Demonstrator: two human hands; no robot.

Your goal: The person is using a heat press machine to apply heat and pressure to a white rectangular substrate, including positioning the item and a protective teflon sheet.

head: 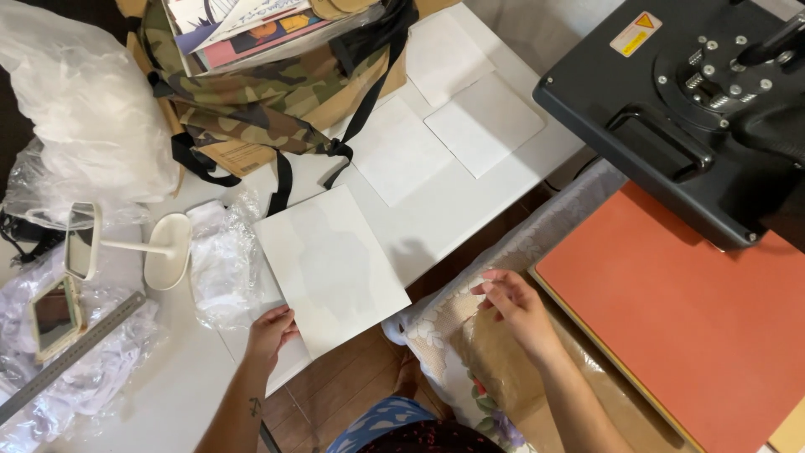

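Observation:
My left hand (270, 332) grips the near corner of a white sheet of paper (331, 267) that lies over the front edge of the white table (470, 193). My right hand (513, 304) pinches a clear plastic film above a brown translucent sheet (503, 369), beside the orange pad (696, 319) of a heat press. The press's black upper plate (671, 117) is swung up and away at the top right.
Three white square sheets (482, 122) lie farther back on the table. A camouflage bag (268, 92) with magazines stands at the back. Crumpled plastic (222, 260), a small white mirror on a stand (84, 243), a second mirror and a metal ruler (71, 356) lie at the left.

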